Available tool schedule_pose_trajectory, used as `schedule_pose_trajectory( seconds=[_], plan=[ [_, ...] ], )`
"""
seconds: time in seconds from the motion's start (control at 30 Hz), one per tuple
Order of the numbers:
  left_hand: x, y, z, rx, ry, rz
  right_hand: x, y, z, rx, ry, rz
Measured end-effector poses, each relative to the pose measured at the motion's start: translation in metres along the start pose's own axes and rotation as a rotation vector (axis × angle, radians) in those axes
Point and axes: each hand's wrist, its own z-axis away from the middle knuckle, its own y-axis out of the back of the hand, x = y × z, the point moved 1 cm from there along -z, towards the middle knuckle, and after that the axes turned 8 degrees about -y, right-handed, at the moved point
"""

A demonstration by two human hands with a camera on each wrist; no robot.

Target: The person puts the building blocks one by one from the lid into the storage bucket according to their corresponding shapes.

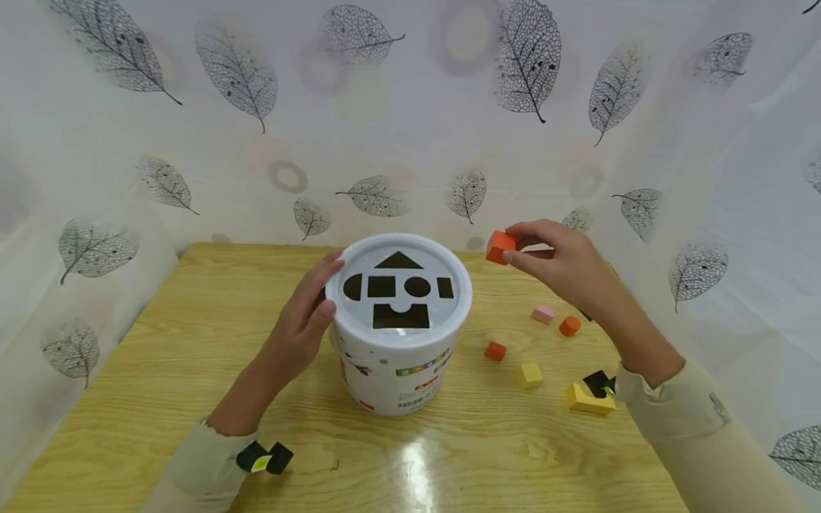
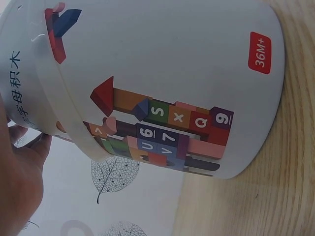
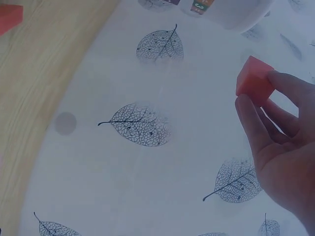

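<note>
My right hand [image 1: 564,260] pinches an orange-red cube-like block [image 1: 500,247] between thumb and fingers, raised above the table to the right of a white bucket [image 1: 391,381]. In the right wrist view, the same block [image 3: 255,81] sits at the fingertips. The bucket stands upright, and its pale lid [image 1: 442,317] has several cut-outs: a triangle, a half circle, a square, a circle, a narrow rectangle and a notched rectangle. My left hand [image 1: 301,320] rests against the lid's left rim, fingers extended and thumb apart. Printed letter blocks decorate the bucket [image 2: 172,59] in the left wrist view.
Loose blocks lie on the wooden table [image 1: 256,356] right of the bucket: a small red block [image 1: 495,350], a yellow block [image 1: 529,375], a pink block [image 1: 542,314], an orange-red cylinder [image 1: 569,326] and a yellow notched block [image 1: 589,400]. A leaf-patterned white curtain [image 1: 410,142] surrounds the table.
</note>
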Motion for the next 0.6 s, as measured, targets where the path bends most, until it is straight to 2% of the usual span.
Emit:
schedule_pose_trajectory(
  seconds=[0.37,0.6],
  plan=[
    [0.001,0.0,-0.001,-0.004,0.006,0.02,-0.03,-0.016,-0.015,-0.003,0.119,-0.086],
    [0.0,-0.001,-0.001,0.002,0.001,0.036,-0.05,-0.032,-0.022,-0.075,0.167,-0.128]
  ],
)
